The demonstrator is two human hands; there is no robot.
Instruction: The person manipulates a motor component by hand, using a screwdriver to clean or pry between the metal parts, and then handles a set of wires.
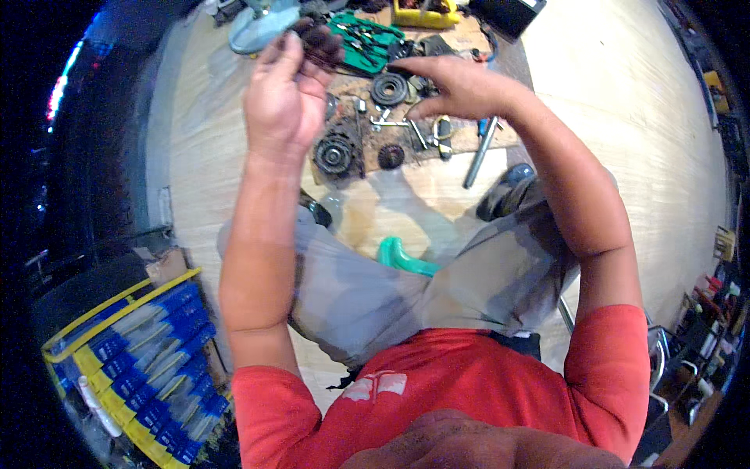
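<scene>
Raised at the upper left, my left hand grips a dark, greasy round part, blurred at its edges. My right hand reaches in from the right with thumb and fingers apart, and nothing shows between them. Just left of its fingers lies a black ring-shaped part on the stained board. Closer to me on that board are a dirty round hub with ridged rings and a small dark toothed gear. A silver T-shaped wrench lies between the ring and the gear.
Beyond my hands are a green tray of dark tools, a yellow tray, a black box and a light-blue translucent object. A metal tube lies at right. A yellow-framed rack of blue packets stands at left.
</scene>
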